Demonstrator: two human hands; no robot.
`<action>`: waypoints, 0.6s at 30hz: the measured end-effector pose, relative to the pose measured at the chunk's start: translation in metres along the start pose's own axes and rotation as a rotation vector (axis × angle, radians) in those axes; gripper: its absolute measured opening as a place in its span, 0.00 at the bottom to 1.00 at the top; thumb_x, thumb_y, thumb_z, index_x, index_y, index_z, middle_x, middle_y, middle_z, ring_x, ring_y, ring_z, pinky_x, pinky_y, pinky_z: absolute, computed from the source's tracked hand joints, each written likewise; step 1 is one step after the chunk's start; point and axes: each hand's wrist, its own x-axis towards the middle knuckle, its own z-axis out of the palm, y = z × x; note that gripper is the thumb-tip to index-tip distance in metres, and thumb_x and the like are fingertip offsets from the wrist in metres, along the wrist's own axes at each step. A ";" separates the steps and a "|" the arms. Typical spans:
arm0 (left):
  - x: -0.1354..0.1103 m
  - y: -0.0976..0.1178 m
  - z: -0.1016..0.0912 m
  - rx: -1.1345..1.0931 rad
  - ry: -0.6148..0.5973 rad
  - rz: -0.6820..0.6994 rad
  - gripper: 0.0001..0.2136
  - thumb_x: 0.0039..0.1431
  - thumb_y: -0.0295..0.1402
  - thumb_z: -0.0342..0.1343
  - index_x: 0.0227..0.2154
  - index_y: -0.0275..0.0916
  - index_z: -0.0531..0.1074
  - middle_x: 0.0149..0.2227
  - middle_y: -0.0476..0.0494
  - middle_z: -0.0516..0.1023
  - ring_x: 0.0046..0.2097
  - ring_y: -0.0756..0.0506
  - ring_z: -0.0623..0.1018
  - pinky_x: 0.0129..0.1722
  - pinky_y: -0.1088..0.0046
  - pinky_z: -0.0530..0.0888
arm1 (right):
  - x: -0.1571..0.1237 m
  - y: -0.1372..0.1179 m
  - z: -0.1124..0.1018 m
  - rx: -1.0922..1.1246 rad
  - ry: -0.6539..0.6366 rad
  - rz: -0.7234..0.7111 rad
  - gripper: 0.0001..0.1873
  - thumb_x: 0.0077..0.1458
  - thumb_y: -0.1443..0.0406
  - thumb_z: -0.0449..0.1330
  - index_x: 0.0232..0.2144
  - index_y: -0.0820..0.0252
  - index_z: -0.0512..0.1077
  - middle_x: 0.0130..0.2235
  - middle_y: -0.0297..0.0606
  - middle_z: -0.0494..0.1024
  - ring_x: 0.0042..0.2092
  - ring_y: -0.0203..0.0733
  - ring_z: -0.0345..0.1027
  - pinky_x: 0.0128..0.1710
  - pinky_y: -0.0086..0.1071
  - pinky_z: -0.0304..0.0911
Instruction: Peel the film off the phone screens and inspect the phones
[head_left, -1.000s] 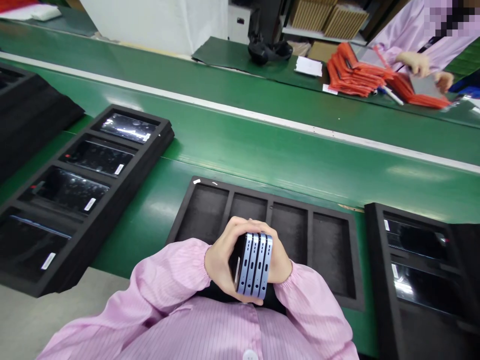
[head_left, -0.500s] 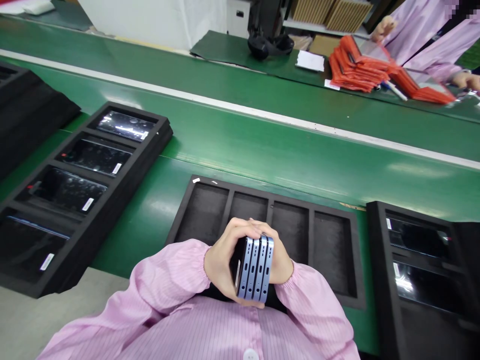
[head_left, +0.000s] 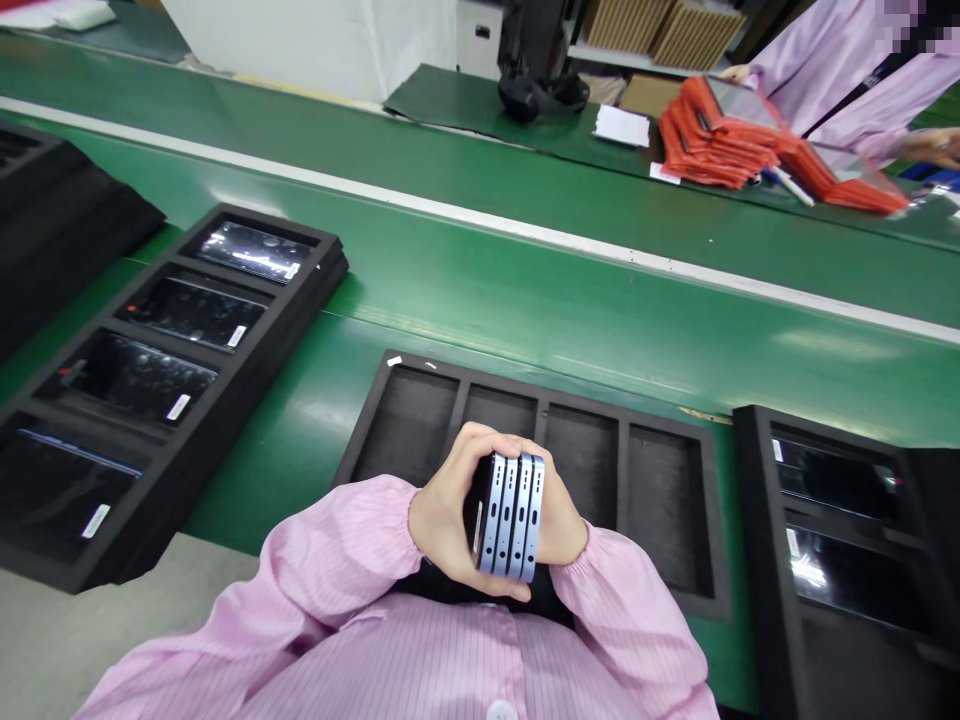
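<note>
Between my two hands stands a stack of several smartphones (head_left: 512, 517), pressed face to face, their blue edges with ports and speaker holes turned toward me. My left hand (head_left: 450, 515) wraps the stack from the left, thumb below and fingers over the far end. On the other side my right hand (head_left: 559, 510) grips it, most of its fingers hidden behind the phones. Under and beyond the hands lies a black foam tray (head_left: 667, 420) whose visible compartments hold nothing.
At left, a foam tray (head_left: 247, 400) holds phones with dark screens and white labels; a black foam stack (head_left: 67, 220) sits beyond it. Another tray (head_left: 757, 560) with phones is at right. Across the green bench (head_left: 480, 270), a co-worker's hand (head_left: 934, 147) is near orange pouches (head_left: 709, 140).
The phone stack has risen slightly and tilted a little in my hands, which still hold it. Across the bench, the co-worker's hands have shifted.
</note>
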 end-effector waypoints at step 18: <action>0.003 0.003 -0.002 0.037 -0.010 -0.015 0.45 0.30 0.53 0.72 0.51 0.42 0.60 0.44 0.41 0.64 0.45 0.39 0.71 0.45 0.58 0.72 | -0.002 0.001 -0.001 -0.017 -0.019 0.006 0.48 0.41 0.56 0.73 0.60 0.50 0.55 0.55 0.43 0.66 0.53 0.53 0.67 0.55 0.47 0.65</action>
